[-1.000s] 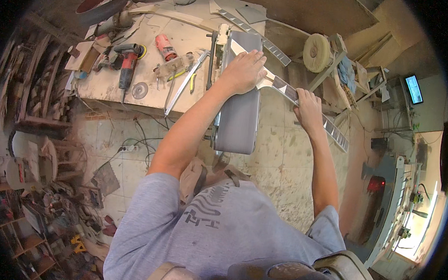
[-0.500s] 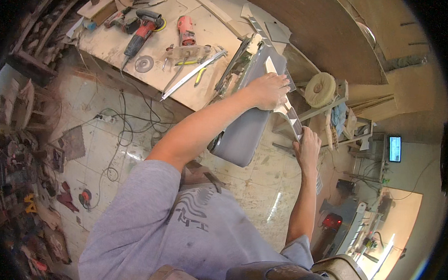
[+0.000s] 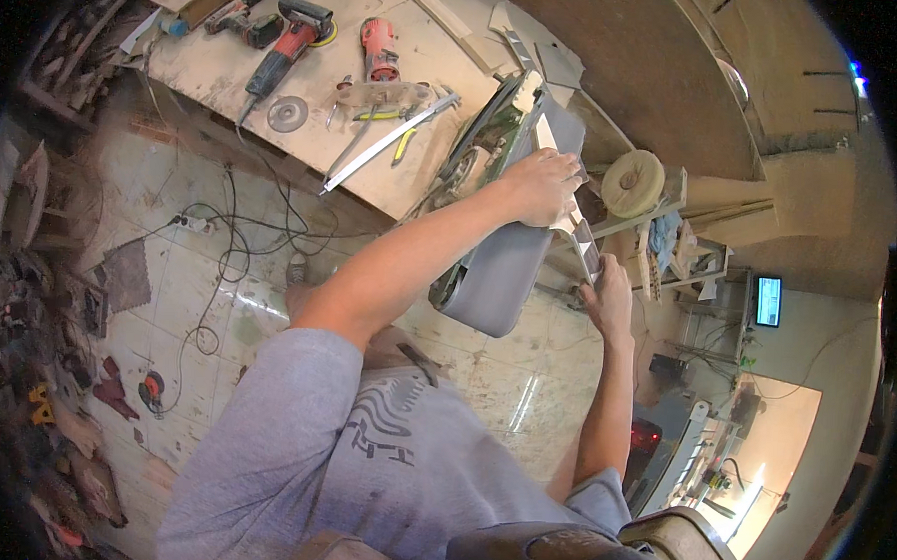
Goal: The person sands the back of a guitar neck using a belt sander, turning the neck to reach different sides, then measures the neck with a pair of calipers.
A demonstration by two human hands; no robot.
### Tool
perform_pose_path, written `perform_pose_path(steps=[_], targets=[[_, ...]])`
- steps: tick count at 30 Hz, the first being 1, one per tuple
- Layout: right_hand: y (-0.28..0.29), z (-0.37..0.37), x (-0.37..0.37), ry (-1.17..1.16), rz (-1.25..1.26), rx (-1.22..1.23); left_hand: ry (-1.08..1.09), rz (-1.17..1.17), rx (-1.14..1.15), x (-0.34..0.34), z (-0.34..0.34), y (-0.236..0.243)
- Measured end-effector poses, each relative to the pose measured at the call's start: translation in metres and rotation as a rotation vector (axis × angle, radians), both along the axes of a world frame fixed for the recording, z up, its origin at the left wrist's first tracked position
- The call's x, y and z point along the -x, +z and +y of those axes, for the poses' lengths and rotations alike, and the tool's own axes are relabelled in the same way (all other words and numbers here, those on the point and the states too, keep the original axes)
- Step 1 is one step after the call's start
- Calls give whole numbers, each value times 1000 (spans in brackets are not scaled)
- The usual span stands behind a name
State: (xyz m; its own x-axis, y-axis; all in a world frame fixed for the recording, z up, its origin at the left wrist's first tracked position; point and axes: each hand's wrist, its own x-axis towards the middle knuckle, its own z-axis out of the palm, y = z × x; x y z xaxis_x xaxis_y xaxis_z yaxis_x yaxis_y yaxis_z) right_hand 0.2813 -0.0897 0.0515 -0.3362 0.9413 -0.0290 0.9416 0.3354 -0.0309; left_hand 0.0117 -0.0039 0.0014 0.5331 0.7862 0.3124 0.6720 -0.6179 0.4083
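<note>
I am pressing my left hand (image 3: 541, 184) flat over the top of the grey padded panel (image 3: 499, 277), fingers spread and bearing down near the upper middle of the frame, where the panel leans off the edge of the dusty surface (image 3: 413, 173). My right hand (image 3: 608, 302) is closing around the lower end of the thin metal strip (image 3: 574, 220), just right of the panel and a little below my left hand; the fingers are curled on it, though how tightly I cannot tell. Compared with a second ago my view has swung round, so the panel and strip are now running steeply down the frame instead of lying across it, and my right hand has slid down the strip and closer to my body. I judge that I am settling the strip along the panel's edge, holding both steady. On the surface at upper left a red power tool (image 3: 284, 38), a loose cutting disc (image 3: 288, 114) and a long metal ruler (image 3: 389, 142) are lying well apart from my hands. Cables (image 3: 220, 250) are trailing over the tiled floor (image 3: 167, 298) at left.
</note>
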Motion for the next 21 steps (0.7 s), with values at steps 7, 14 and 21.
perform_pose_path(steps=[7,14,21], targets=[[0,15,41,68,462,120,-77,32,16,8,-5,5],[-9,9,35,102,469,56,-176,31,-10,6,13,-5],[2,1,26,67,388,37,52,-324,82,-18,44,48]])
